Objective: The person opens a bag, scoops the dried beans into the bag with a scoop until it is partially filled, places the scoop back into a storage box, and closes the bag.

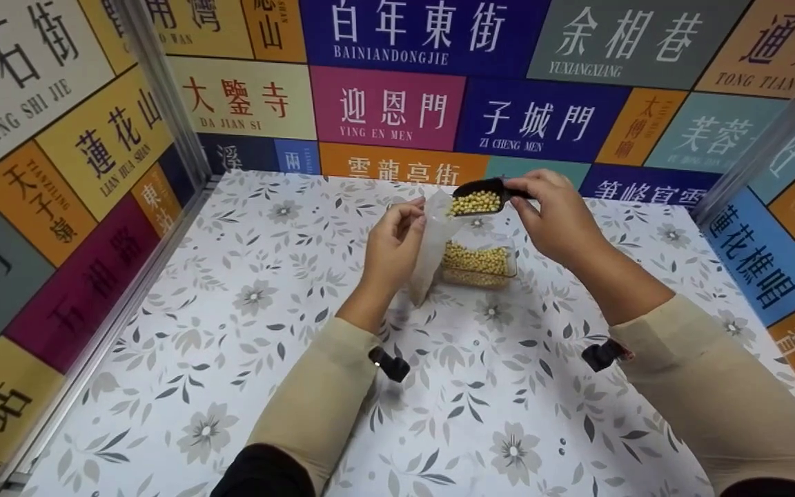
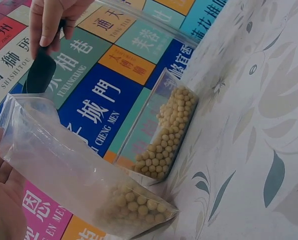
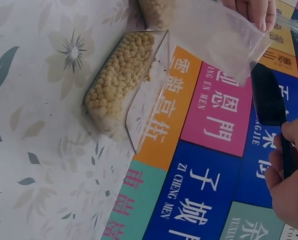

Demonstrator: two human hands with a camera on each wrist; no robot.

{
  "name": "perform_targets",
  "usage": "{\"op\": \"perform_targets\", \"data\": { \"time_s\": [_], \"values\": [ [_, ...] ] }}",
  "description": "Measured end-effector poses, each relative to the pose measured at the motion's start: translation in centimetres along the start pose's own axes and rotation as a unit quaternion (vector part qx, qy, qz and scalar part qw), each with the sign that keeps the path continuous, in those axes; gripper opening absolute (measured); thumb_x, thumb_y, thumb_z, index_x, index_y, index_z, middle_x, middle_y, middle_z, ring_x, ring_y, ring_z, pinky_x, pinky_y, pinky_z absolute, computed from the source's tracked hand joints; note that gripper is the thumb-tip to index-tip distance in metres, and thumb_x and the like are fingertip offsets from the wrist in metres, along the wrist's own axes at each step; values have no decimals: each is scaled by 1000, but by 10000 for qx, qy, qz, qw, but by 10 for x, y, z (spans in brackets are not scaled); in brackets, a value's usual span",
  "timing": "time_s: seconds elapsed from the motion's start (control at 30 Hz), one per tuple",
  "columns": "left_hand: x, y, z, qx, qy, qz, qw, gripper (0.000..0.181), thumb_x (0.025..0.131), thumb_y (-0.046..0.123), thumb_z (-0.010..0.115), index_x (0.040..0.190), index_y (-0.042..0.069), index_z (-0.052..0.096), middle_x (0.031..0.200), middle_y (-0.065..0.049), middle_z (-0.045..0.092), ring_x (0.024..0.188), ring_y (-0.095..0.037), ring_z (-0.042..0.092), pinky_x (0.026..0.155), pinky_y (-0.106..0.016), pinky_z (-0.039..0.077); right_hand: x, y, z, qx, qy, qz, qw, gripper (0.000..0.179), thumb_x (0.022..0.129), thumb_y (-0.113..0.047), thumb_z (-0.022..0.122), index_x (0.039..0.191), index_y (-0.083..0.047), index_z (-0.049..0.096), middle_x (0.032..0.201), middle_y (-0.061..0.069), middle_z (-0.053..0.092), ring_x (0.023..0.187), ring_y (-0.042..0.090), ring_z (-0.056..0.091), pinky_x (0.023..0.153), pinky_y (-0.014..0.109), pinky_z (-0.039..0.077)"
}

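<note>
My right hand (image 1: pixel 553 214) grips the handle of a black scoop (image 3: pixel 268 95) heaped with yellow soybeans (image 1: pixel 477 202). The scoop's front edge is at the mouth of a translucent plastic bag (image 2: pixel 54 145). Near its top, my left hand (image 1: pixel 397 238) holds the bag between thumb and fingers. More soybeans (image 2: pixel 136 206) lie in the bag's bottom corner, which is low by the table. Beside the bag, a clear plastic box (image 1: pixel 478 279) holds a pile of soybeans (image 3: pixel 121 70). The left wrist view shows only part of the left hand (image 2: pixel 6 200).
A white cloth with grey flowers and leaves covers the table (image 1: pixel 252 359). Walls of coloured panels with Chinese lettering (image 1: pixel 384 107) stand behind and at both sides, with metal posts (image 1: pixel 166 90) at the corners.
</note>
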State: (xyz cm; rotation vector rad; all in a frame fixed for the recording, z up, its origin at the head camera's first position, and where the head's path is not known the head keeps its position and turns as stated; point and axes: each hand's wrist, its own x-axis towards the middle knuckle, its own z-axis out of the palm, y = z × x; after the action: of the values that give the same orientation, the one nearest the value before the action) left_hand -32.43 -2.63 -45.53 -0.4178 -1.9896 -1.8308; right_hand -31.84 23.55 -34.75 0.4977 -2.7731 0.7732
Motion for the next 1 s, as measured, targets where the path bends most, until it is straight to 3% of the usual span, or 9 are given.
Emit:
{"op": "perform_targets", "data": {
  "time_s": [0.2,0.53,1.0],
  "values": [
    [0,1,0,-20,4,-10,10000,12,108,14,62,114,5,68,145,-7,70,134,-17,67,115,-21,53,3,-6,-1,-397,41,-271,9988,37,111,-18,58,147,-14,66,142,10,64,138,35,52,112,56,48],
    [0,1,-1,14,42,13,10000,10,107,13,63,112,7,68,143,-6,71,131,-16,69,113,-21,55,2,1,-2,-364,386,-505,9973,34,109,-16,61,142,-11,69,138,12,67,134,37,54,113,58,48],
    [-1,2,-1,44,-11,26,10000,12,108,17,63,114,7,67,144,-4,71,134,-15,67,114,-22,54,-19,37,0,131,354,212,9991,35,111,-23,59,143,-13,68,139,13,63,134,37,55,110,59,50]
  ]
}}
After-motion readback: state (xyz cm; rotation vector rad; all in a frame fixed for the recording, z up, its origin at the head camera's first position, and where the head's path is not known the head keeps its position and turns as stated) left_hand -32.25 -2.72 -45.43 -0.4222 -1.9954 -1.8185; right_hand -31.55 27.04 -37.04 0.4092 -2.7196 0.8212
